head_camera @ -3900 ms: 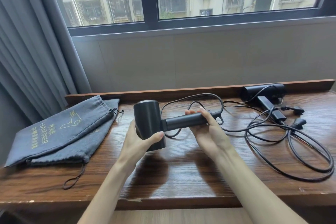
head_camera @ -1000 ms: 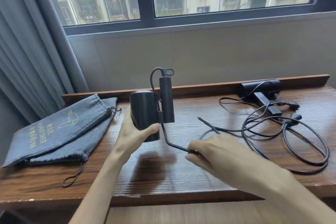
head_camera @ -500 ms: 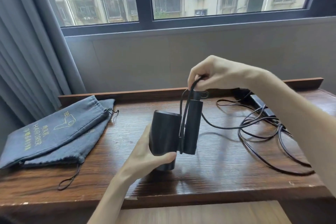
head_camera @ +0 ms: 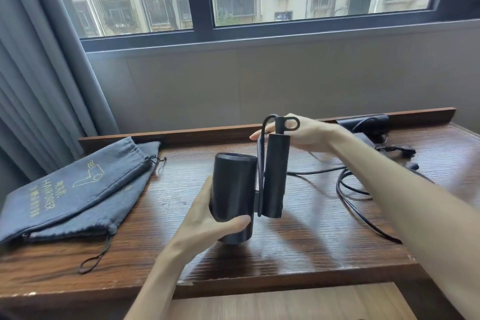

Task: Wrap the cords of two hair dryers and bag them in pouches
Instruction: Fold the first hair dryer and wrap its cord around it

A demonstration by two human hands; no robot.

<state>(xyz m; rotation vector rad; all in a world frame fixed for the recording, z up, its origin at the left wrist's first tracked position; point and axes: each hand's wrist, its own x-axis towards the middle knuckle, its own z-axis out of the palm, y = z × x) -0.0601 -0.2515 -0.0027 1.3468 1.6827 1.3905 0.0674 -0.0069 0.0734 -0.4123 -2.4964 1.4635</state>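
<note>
Two hair dryers in view, both black; first hair dryer (head_camera: 233,189) held upright above the tabletop (head_camera: 298,247), barrel vertical, folded handle (head_camera: 275,176) standing parallel on its right; gripped round the lower barrel by the left hand (head_camera: 205,223), thumb across the front. Right hand (head_camera: 306,135) up behind the top of the handle, beside the hanging loop; fingers partly hidden and blurred, cannot tell whether grasping the cord or released. One strand of cord (head_camera: 261,163) run down between barrel and handle; rest of cord (head_camera: 348,187) trailing loose over the right side of the tabletop. Second hair dryer (head_camera: 363,125) lying at the far right edge against the raised back lip, cord unwrapped. Two grey drawstring pouches (head_camera: 78,189) stacked flat at left, overlapping, top one printed with a dryer outline and the word HAIRDRIER; one black drawstring loop (head_camera: 94,260) lying toward the near edge.
</note>
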